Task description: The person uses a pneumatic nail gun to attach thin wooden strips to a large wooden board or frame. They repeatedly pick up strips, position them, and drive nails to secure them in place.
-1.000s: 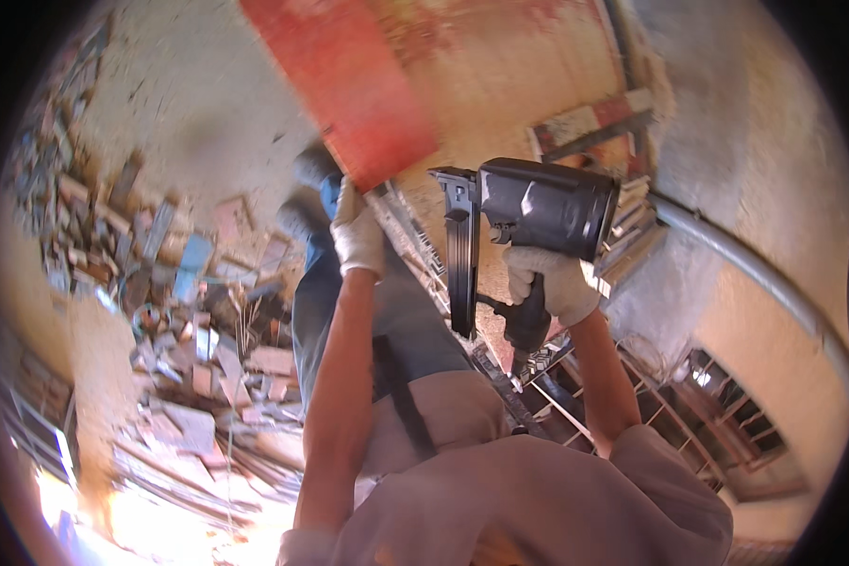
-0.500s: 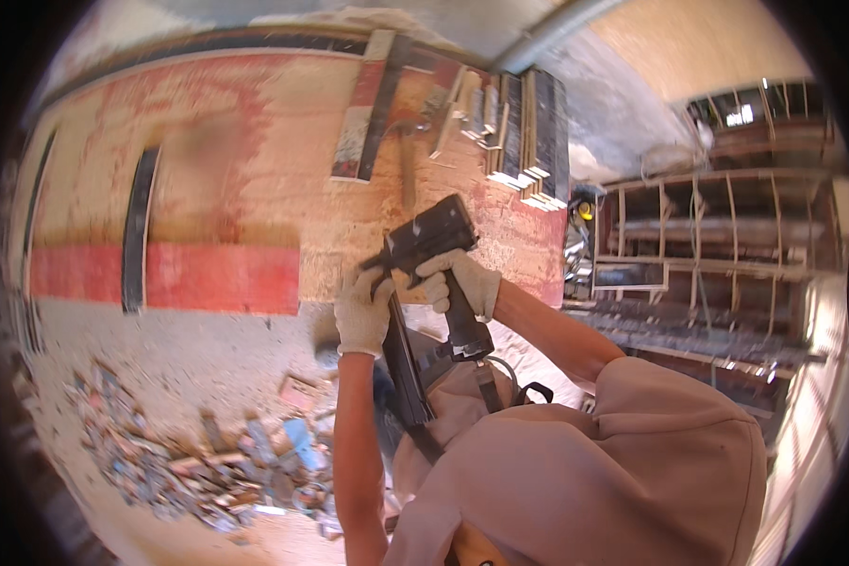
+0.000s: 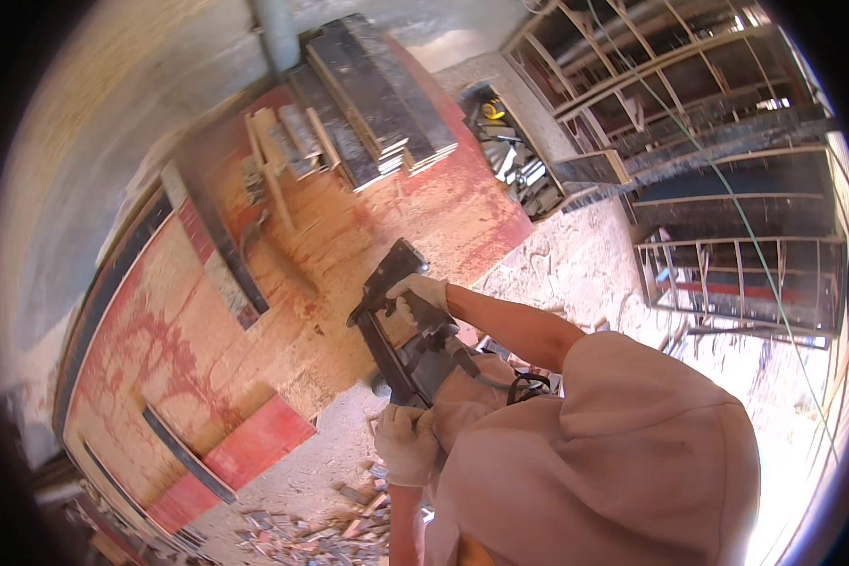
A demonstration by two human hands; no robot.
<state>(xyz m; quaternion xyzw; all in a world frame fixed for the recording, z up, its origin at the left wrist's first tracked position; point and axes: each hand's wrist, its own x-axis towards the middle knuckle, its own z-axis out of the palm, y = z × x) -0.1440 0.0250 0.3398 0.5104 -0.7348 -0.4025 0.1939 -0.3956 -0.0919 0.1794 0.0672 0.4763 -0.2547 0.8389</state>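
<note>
A black nail gun [image 3: 394, 268] with a long straight magazine is held in front of my body, its magazine slanting down toward me. My gloved right hand [image 3: 420, 296] is wrapped round its handle. Lower down, my gloved left hand [image 3: 406, 445] is closed at the tail end of the magazine; its fingertips are partly hidden. Beyond the gun, a hammer [image 3: 285, 264] with a wooden handle lies on the wood-coloured, red-stained work surface [image 3: 349, 283]. A dark-and-red board strip [image 3: 212, 250] lies left of the hammer.
Dark boards [image 3: 363, 94] are stacked at the far edge, beside loose wood strips [image 3: 272, 156]. A bin of offcuts [image 3: 514, 156] holds a yellow item. Wooden frames [image 3: 736, 274] stand at right. Scrap wood [image 3: 340, 528] litters the floor. A black strip [image 3: 189, 455] crosses a red panel.
My view has swung to the right. My left hand has moved from the gun's front end down to the tail of its magazine. My right hand keeps hold of the handle.
</note>
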